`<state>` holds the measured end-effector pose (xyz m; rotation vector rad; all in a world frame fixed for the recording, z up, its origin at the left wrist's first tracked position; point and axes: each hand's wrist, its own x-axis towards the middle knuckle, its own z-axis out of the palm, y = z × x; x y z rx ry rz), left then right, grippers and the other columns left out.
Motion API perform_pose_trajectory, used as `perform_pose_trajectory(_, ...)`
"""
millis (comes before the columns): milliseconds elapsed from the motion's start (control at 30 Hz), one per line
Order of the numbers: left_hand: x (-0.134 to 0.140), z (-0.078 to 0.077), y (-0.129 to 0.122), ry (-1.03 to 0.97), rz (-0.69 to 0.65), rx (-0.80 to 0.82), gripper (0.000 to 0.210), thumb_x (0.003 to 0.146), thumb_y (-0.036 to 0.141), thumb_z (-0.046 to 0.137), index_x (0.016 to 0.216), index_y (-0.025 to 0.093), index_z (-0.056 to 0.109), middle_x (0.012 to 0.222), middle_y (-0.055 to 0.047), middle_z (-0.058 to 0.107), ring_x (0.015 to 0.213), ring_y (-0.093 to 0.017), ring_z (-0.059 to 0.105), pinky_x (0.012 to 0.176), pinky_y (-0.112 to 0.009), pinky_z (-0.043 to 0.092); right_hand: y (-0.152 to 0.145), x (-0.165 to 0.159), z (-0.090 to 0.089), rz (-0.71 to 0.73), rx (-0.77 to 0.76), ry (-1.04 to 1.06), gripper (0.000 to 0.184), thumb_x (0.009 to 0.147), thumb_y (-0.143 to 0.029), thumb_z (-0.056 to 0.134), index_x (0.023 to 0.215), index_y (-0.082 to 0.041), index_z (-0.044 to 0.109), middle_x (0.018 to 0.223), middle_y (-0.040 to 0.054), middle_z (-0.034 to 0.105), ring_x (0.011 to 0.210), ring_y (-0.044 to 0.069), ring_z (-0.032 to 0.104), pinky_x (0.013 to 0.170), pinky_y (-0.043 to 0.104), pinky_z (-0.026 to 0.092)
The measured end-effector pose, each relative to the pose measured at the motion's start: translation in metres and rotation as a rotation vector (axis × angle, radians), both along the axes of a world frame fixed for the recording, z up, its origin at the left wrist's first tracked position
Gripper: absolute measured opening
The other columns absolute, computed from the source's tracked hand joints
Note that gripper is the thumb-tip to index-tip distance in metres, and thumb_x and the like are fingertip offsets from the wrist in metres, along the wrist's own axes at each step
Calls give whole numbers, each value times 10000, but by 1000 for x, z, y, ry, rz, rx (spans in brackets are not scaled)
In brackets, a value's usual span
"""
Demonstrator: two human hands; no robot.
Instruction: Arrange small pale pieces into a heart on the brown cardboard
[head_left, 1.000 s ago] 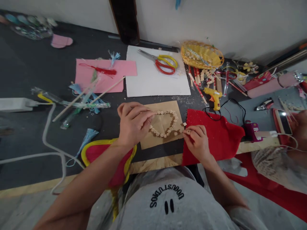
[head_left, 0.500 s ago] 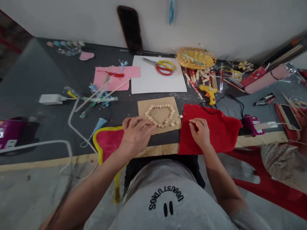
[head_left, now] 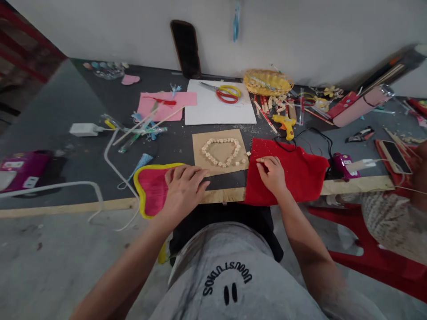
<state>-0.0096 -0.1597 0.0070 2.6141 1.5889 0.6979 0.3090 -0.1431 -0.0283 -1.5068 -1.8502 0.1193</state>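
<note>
Bead loop is laid, heart-like, on brown card at mid-frame; a few loose beads are scattered by its lower right. Left hand is held palm down left of lower centre, just below the card; its fingers are bent and loosely parted, nothing seen gripped. Part of the pink-and-yellow pad is covered by it. Right hand is placed over red cloth, right of centre; thumb and forefinger are brought nearly together, whether on anything cannot be told. Yellow glue gun is seen above the cloth, scissors on white board, upper centre.
</note>
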Motion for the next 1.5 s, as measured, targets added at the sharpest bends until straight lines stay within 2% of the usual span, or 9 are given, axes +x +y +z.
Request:
perform_pose_trajectory(133, -12, -7, -11, -1, 25, -20, 252, 984, 345, 553, 1183, 279, 694, 1184, -86, 710, 1124, -335, 571, 940, -529, 416, 0, 0, 2, -10, 2, 17, 167, 981, -276, 556, 997, -232, 716, 1009, 87, 747, 987, 254, 675, 955, 480, 536)
perform_pose_trajectory(233, -17, -11, -12, -20, 31, 24, 241, 987, 349, 552, 1155, 276, 710, 1161, -81, 722, 1105, -333, 587, 932, -528, 426, 4, -10, 7, 100, -22, -11, 186, 995, -279, 563, 1083, -239, 722, 1079, 96, 739, 1063, 256, 666, 973, 471, 550)
perform_pose_trajectory(333, -16, -12, -10, -49, 40, 80, 229, 990, 340, 550, 1118, 275, 728, 1129, -79, 740, 1082, -326, 600, 926, -524, 438, 10, -27, 11, 215, -48, -141, 182, 987, -285, 616, 1130, -249, 724, 1155, 89, 723, 1131, 258, 634, 996, 445, 550)
perform_pose_trajectory(500, -15, -10, -17, -101, 42, 80, 216, 987, 310, 556, 1083, 292, 748, 1105, -70, 752, 1086, -313, 609, 936, -512, 444, 21, -42, 10, 200, -49, -307, 186, 920, -300, 730, 1096, -241, 740, 1135, 87, 719, 1084, 282, 590, 956, 445, 557)
perform_pose_trajectory(633, -22, -12, -25, -116, 37, 74, 201, 985, 285, 568, 1075, 291, 746, 1106, -59, 758, 1087, -305, 607, 952, -500, 437, 25, -38, 8, 241, -32, -342, 83, 960, -275, 674, 1003, -250, 741, 1078, 68, 726, 1064, 264, 589, 949, 425, 546)
perform_pose_trajectory(900, -28, -21, -29, -108, 7, 64, 207, 980, 288, 578, 1077, 303, 761, 1088, -58, 760, 1088, -297, 608, 954, -493, 453, 36, -37, 10, 376, -91, -456, 179, 1028, -227, 535, 1011, -191, 709, 1027, 97, 715, 994, 242, 613, 974, 410, 508)
perform_pose_trajectory(1000, -29, -17, -27, -101, -11, 105, 211, 986, 288, 567, 1050, 297, 768, 1073, -55, 763, 1083, -293, 611, 939, -485, 462, 37, -34, 14, 367, -94, -416, 216, 1038, -236, 500, 1006, -188, 708, 1035, 115, 715, 1004, 258, 619, 967, 429, 514)
perform_pose_trajectory(1167, -36, -8, -15, -93, -29, 135, 226, 995, 284, 551, 1047, 303, 770, 1057, -42, 761, 1086, -285, 612, 942, -466, 465, 43, -18, 24, 187, -69, -228, 171, 1021, -254, 521, 1031, -209, 685, 1062, 123, 716, 1054, 281, 637, 965, 450, 529)
perform_pose_trajectory(1500, -28, 0, 5, -118, -82, 46, 245, 1013, 305, 526, 1034, 275, 768, 1060, -41, 770, 1089, -289, 609, 948, -481, 459, 43, -13, 26, 197, -167, -20, 99, 985, -272, 557, 955, -237, 645, 1061, 97, 718, 1033, 256, 679, 929, 423, 558)
